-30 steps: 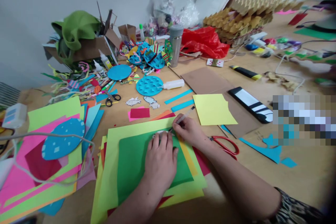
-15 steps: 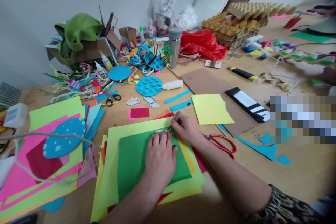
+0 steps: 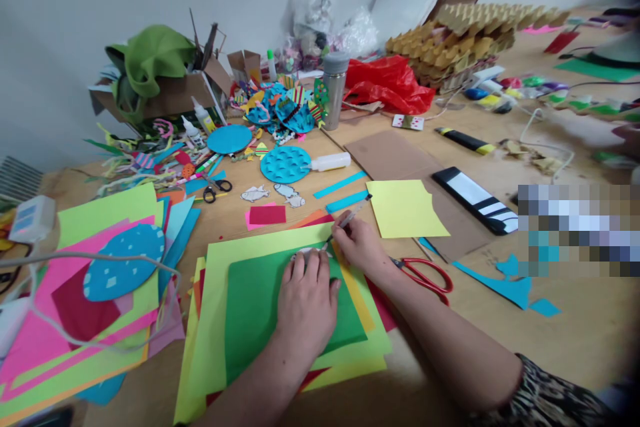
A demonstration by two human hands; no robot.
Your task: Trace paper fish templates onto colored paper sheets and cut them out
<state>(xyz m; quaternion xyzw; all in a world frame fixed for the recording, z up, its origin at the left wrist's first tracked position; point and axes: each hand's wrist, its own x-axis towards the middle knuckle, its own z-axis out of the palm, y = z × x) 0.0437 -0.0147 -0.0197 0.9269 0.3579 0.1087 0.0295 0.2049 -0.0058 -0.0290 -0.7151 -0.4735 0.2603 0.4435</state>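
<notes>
My left hand (image 3: 306, 303) lies flat, fingers together, on a dark green sheet (image 3: 255, 320) that tops a stack of lime and yellow paper (image 3: 210, 320). Its fingertips press a small white cut-out (image 3: 305, 252) at the sheet's far edge; most of that cut-out is hidden. My right hand (image 3: 359, 245) is closed round a pen (image 3: 350, 219), whose tip touches the paper beside the cut-out.
Red-handled scissors (image 3: 425, 273) lie just right of my right wrist. A yellow sheet (image 3: 404, 208) rests on brown cardboard (image 3: 400, 160). Coloured paper with a blue oval (image 3: 123, 271) is piled at left, crossed by a white cable. Black scissors (image 3: 215, 189), glue bottle (image 3: 330, 161), steel bottle (image 3: 334, 88) stand farther back.
The pen tip has shifted slightly along the cut-out's edge. My left hand has stayed pressed in place; the view has barely drifted.
</notes>
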